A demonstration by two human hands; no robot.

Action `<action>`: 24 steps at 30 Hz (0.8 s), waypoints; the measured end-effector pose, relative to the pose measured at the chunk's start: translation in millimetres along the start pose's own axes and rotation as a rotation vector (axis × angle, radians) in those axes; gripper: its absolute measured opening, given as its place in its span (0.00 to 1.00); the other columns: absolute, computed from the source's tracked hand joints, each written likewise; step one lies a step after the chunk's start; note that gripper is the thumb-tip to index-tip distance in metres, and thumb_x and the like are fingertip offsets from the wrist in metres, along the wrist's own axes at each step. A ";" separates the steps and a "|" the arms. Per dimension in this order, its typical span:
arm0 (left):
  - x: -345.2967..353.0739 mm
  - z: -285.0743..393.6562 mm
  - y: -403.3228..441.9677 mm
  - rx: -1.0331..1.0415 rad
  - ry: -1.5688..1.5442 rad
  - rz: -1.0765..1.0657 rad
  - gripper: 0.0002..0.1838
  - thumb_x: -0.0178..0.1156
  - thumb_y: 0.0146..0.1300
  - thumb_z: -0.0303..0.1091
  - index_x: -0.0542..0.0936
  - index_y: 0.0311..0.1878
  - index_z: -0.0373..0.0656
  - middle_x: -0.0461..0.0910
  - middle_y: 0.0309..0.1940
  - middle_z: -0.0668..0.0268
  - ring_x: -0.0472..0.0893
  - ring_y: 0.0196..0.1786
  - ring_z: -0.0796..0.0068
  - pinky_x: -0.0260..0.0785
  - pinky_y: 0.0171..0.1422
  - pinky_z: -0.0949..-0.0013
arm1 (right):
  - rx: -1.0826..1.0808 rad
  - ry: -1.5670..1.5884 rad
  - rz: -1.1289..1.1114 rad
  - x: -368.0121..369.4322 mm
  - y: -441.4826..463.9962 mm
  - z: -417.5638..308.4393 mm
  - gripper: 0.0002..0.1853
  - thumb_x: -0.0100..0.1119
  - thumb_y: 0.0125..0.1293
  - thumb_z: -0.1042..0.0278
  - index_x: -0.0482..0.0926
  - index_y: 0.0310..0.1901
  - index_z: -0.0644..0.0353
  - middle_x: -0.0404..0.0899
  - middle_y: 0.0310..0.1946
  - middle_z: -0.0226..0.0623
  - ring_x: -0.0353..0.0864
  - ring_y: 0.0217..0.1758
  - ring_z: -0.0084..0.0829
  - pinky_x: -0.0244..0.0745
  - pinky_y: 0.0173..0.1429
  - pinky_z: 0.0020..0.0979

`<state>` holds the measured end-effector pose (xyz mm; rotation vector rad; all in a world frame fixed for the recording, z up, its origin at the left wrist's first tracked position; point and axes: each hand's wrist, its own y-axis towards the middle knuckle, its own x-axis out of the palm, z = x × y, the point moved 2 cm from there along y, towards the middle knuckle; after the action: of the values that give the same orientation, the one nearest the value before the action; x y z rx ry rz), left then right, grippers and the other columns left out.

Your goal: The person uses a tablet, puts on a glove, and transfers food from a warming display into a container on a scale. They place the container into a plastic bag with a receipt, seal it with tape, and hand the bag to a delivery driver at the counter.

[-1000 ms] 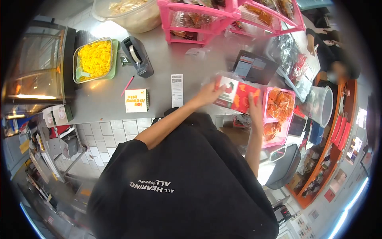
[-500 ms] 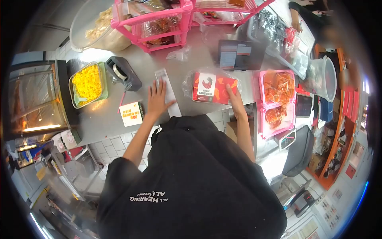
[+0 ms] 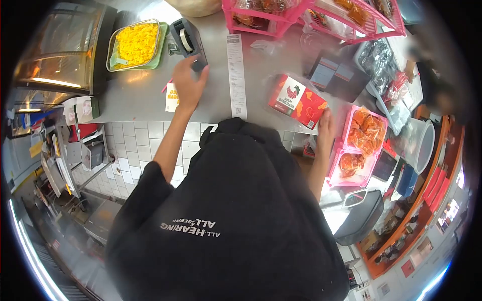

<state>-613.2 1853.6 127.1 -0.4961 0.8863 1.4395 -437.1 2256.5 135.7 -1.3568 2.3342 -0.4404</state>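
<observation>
Shifting from the receipt (image 3: 236, 75) to the tape dispenser (image 3: 189, 40), the left hand (image 3: 189, 85) curls its fingers at the dispenser's near end (contact unclear); that leaves the red box (image 3: 298, 102), on the surface (image 3: 140, 100), to the right hand (image 3: 325, 131), whose grip I cannot tell.

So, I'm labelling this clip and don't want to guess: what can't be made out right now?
In the head view:
- Small white box: partly hidden by the left hand.
- Paper strip: print too small to read.
- Large tub: cut off by the top edge.
- Tape dispenser: the same hand overlaps its near end, so contact is unclear.
</observation>
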 end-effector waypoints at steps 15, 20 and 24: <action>-10.2 154.7 -35.5 -0.044 -0.322 -0.320 0.56 0.78 0.39 0.45 0.60 0.71 0.37 0.72 0.60 0.50 0.70 0.65 0.47 0.63 0.69 0.53 | -0.138 0.046 -0.211 110.5 -91.7 -96.6 0.22 0.53 0.75 0.66 0.66 0.67 0.62 0.74 0.59 0.44 0.76 0.60 0.31 0.71 0.63 0.32; 15.2 187.3 -42.6 0.063 -0.777 -0.418 0.54 0.73 0.54 0.45 0.50 0.75 0.36 0.68 0.66 0.47 0.70 0.67 0.48 0.63 0.69 0.54 | -0.332 0.031 0.110 70.0 -58.7 -82.5 0.27 0.55 0.72 0.69 0.61 0.69 0.67 0.69 0.62 0.46 0.72 0.63 0.32 0.71 0.64 0.34; 91.5 125.8 -27.1 -0.206 -0.728 -0.344 0.41 0.65 0.64 0.46 0.60 0.72 0.34 0.72 0.63 0.45 0.74 0.65 0.53 0.66 0.67 0.60 | -0.318 -0.633 0.025 29.0 -13.2 -50.3 0.31 0.62 0.68 0.60 0.66 0.66 0.70 0.69 0.63 0.53 0.73 0.64 0.43 0.68 0.66 0.40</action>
<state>-568.0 2004.9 127.1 -0.2240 0.0656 1.2551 -464.8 2228.2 180.1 -1.3458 1.9255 0.3466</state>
